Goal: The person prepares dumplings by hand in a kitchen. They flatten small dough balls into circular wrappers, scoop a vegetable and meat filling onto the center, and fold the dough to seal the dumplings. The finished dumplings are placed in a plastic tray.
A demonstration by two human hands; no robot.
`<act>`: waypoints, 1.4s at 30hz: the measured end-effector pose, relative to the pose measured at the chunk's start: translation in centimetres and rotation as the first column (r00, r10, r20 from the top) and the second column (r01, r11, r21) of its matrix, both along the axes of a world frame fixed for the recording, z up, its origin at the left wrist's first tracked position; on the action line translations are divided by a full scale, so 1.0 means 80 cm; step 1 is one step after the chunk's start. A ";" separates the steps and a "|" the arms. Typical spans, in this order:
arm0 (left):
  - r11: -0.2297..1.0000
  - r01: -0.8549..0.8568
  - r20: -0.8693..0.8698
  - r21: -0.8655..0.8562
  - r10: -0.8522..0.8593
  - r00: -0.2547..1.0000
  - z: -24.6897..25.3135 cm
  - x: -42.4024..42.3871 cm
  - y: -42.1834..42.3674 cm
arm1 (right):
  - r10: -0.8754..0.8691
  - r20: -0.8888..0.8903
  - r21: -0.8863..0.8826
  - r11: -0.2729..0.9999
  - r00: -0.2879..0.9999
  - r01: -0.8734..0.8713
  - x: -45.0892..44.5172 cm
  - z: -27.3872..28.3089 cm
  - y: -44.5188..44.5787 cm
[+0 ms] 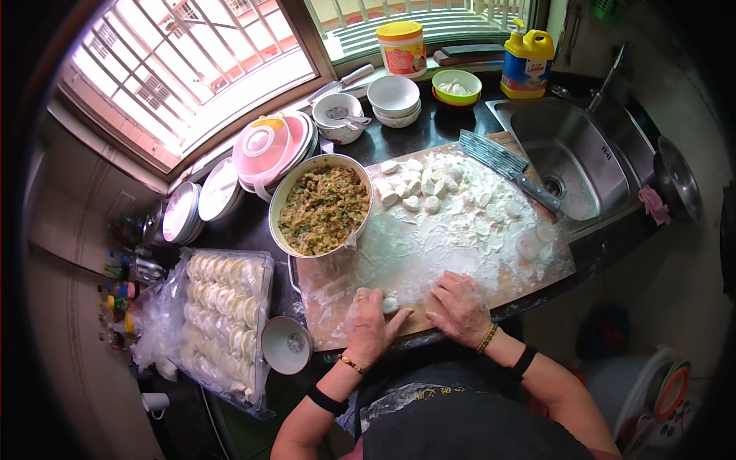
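Observation:
My left hand rests on the near edge of a floured wooden board, its fingers beside a small round dough piece. To the right, my right hand lies palm down on the flour with fingers spread; whether anything is under it cannot be told. Several floured dough pieces are gathered at the board's far side, near a cleaver lying across the far right corner. A bowl of minced filling overlaps the board's left corner. At the board's right end stands a small translucent container.
A plastic tray of dumplings and a small bowl are at the left. Stacked plates and bowls line the window side. The steel sink adjoins the board's right, with a yellow-capped detergent bottle behind.

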State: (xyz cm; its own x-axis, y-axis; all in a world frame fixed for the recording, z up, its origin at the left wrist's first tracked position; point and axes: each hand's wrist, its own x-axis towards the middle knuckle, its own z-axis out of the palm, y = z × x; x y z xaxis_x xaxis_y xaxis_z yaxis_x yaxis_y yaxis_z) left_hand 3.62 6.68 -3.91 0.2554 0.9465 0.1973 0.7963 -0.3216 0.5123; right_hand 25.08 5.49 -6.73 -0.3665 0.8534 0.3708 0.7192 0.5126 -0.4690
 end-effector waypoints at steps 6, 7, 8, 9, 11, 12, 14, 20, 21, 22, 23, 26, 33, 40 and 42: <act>0.993 0.113 -0.028 0.037 -0.112 0.993 -0.003 0.000 0.007 | -0.001 -0.005 0.016 1.000 1.000 0.001 -0.001 0.001 0.000; 0.989 0.140 -0.039 0.046 -0.138 0.990 -0.001 -0.001 0.009 | 0.001 -0.004 0.014 1.000 1.000 -0.001 -0.001 0.000 0.000; 0.990 0.117 0.018 0.077 -0.119 0.993 0.003 -0.001 0.009 | 0.003 -0.004 0.012 1.000 1.000 -0.003 -0.001 0.000 0.001; 0.990 0.095 0.074 0.105 -0.103 0.992 0.008 0.001 0.009 | 0.002 -0.004 0.012 1.000 1.000 -0.002 -0.001 0.000 0.000; 0.993 0.053 0.108 0.107 -0.064 0.992 0.009 -0.001 0.007 | 0.001 -0.003 0.011 1.000 1.000 -0.001 -0.001 0.001 0.000; 0.996 0.033 0.087 0.084 -0.041 0.995 0.004 -0.003 0.005 | -0.001 -0.004 0.010 1.000 1.000 0.001 -0.001 0.002 0.000; 0.998 0.027 0.035 0.059 -0.029 0.999 -0.005 -0.007 0.003 | -0.006 -0.007 0.008 1.000 1.000 0.006 -0.001 0.003 0.000; 0.989 0.121 0.053 0.085 -0.126 0.991 -0.008 -0.013 0.008 | -0.009 -0.016 0.016 1.000 1.000 0.009 -0.002 -0.002 0.000; 0.988 0.116 0.084 0.103 -0.125 0.989 -0.002 -0.012 0.008 | -0.010 -0.014 0.017 1.000 1.000 0.010 -0.002 -0.002 0.000; 0.986 0.112 0.115 0.120 -0.125 0.985 0.001 -0.012 0.007 | -0.011 -0.012 0.018 1.000 1.000 0.011 -0.001 0.000 0.000; 0.989 0.097 0.101 0.114 -0.108 0.989 0.001 -0.014 0.005 | -0.012 -0.010 0.019 1.000 1.000 0.012 -0.001 0.000 0.000; 0.993 0.061 0.055 0.099 -0.067 0.996 -0.001 -0.018 -0.003 | -0.013 -0.018 0.023 1.000 1.000 0.014 -0.001 0.000 0.000; 0.993 0.087 0.000 0.077 -0.088 0.996 -0.004 -0.016 0.002 | -0.013 -0.025 0.022 1.000 1.000 0.013 -0.002 0.001 0.000; 0.992 0.047 0.022 0.115 -0.050 0.999 0.012 -0.006 0.023 | -0.019 -0.047 0.033 0.999 0.999 0.020 0.000 0.003 0.001; 0.988 0.074 -0.039 0.132 -0.070 0.997 0.008 0.007 0.035 | -0.015 -0.052 0.033 0.999 0.999 0.017 0.000 0.003 0.001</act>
